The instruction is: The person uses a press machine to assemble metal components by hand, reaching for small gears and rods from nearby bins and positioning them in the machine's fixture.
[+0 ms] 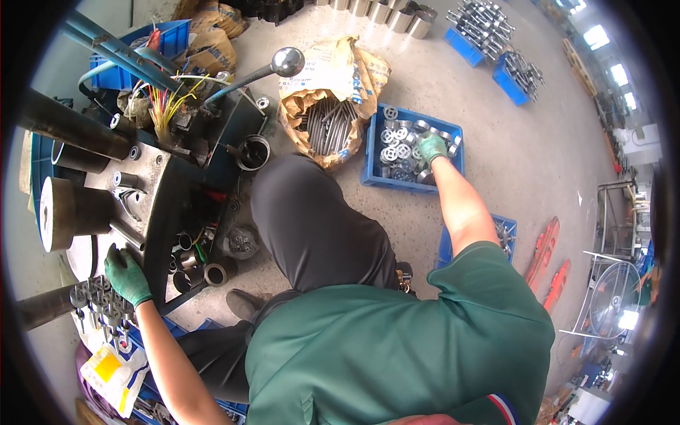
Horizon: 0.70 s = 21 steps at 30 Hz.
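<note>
My right hand (432, 147), in a green glove, reaches down among round metal wheel-like parts (402, 151) in a blue plastic bin (411, 185). Its fingertips are hard to make out against the parts, so I cannot tell whether it grips one. My left hand (129, 278), also gloved in green, is at the edge of the machine's metal table (152, 188) with its fingers stretched out. Beside it sits a cluster of metal parts with ring-shaped ends (106, 308). On the table are a short metal cylinder (125, 179) and a loose rod (127, 235).
An open paper sack (333, 71) of metal rods stands left of the bin. A ball-ended lever (287, 62) juts from the machine. Blue bins of metal parts (464, 48) lie farther off. Red tools (544, 251) and a large fan (613, 301) are at right.
</note>
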Tool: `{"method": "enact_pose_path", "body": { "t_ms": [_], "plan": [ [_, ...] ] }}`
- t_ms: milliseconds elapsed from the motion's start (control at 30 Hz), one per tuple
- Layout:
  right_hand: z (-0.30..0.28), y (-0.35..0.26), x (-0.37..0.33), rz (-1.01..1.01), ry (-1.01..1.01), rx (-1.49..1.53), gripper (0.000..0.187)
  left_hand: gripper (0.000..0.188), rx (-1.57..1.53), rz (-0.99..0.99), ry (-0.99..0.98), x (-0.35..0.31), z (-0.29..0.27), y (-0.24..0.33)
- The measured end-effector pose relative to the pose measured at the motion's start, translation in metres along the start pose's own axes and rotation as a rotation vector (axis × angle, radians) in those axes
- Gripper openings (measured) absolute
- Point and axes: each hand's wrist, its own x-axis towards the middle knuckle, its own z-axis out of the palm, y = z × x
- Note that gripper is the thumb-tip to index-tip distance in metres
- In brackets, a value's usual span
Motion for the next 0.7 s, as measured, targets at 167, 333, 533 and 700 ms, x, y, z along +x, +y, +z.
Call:
{"method": "enact_pose_path", "body": {
  "t_ms": [167,333,533,700],
  "plan": [
    [-0.047,0.037,-0.005,0.063,0.127,0.068,0.041,0.035,-0.013,-0.031,-0.02,-0.002,-0.002,0.006],
    [-0.046,0.087,-0.008,0.089,0.083,-0.089,0.037,0.035,0.0,-0.01,-0.017,-0.003,-0.001,0.007],
    [-0.026,0.089,-0.012,0.142,0.04,-0.18,0.035,0.035,0.018,-0.016,-0.012,-0.002,0.001,0.0],
    [-0.023,0.086,0.005,0.08,-0.006,-0.172,0.035,0.035,0.032,-0.011,-0.014,-0.001,0.004,-0.003]
  ]
}}
